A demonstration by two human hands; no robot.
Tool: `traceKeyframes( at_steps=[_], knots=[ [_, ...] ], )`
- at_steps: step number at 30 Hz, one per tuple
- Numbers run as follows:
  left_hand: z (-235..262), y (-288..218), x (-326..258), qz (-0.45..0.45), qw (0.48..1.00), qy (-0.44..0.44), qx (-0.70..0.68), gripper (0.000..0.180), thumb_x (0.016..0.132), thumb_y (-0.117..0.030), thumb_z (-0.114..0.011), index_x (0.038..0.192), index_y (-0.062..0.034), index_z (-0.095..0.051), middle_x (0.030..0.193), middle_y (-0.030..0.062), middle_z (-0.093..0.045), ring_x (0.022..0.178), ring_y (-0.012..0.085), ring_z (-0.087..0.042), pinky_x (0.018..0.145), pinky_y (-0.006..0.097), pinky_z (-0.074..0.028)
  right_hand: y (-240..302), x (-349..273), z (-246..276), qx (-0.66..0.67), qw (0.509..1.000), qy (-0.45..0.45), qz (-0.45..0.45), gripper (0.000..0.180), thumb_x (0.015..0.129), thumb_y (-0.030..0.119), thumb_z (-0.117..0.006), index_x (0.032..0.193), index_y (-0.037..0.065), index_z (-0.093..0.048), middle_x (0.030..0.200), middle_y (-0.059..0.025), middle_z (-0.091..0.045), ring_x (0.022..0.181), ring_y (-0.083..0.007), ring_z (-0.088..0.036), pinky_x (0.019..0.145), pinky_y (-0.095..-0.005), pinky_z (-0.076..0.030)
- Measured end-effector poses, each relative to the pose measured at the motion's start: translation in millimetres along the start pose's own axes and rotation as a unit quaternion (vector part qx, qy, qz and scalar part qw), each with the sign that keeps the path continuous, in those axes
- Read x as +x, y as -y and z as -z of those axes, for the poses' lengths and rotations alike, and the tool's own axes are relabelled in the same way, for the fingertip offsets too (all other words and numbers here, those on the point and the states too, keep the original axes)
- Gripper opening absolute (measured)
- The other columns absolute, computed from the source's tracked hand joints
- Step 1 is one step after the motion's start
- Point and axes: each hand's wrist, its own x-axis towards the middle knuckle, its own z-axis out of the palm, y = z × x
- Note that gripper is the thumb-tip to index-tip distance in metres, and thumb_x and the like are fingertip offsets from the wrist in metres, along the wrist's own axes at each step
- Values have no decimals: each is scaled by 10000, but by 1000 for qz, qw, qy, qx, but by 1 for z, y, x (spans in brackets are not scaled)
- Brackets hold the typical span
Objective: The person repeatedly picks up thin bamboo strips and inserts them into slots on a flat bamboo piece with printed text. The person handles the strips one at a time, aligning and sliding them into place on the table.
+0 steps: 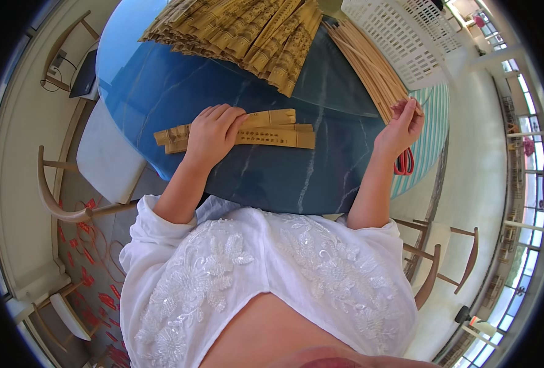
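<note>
Two hands: left hand (215,130), eleven o'clock, grasping gold strips (278,136); right hand (402,126), one o'clock, by wooden sticks (369,70), grip unclear; step, seemingly steadying strips; next likely calls for evening edges.

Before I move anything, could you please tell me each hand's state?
Left hand: curled over the golden strips; whether it grips them is unclear.
Right hand: fingers curled beside the wooden sticks; whether it holds anything is unclear.

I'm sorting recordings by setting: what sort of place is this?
Probably an indoor dining or sitting area, home or business unclear: a round blue table, wooden chairs nearby, and a row of windows at the right.
</note>
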Motion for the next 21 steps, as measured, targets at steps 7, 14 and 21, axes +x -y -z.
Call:
traceKeyframes(
  at_steps=[7, 14, 21],
  knots=[
    [3, 1, 2, -3, 1000, -5, -4, 64, 850, -128, -656, 847, -67, -636, 753, 73, -613, 701, 279, -602, 659, 373, -487, 2, 3, 9, 205, 978, -40, 13, 299, 1035, 345, -412, 908, 83, -479, 624, -8, -398, 589, -114, -361, 582, -264, -303],
    [4, 1, 1, 7, 1000, -2, -9, 60, 846, -124, -660, 844, -68, -639, 752, 71, -620, 699, 275, -610, 661, 372, -493, 4, 1, 4, 167, 985, -25, -38, 336, 1034, 353, -389, 802, 110, -388, 596, -22, -378, 539, -107, -293, 521, -253, -247],
    [4, 1, 1, 5, 1000, -2, -20, 53, 838, -116, -666, 844, -69, -641, 755, 67, -626, 704, 271, -615, 663, 367, -497, 6, -1, 1, 126, 991, -43, -34, 326, 1042, 340, -395, 812, 111, -402, 619, -21, -416, 529, -100, -315, 507, -252, -260]
  ],
)
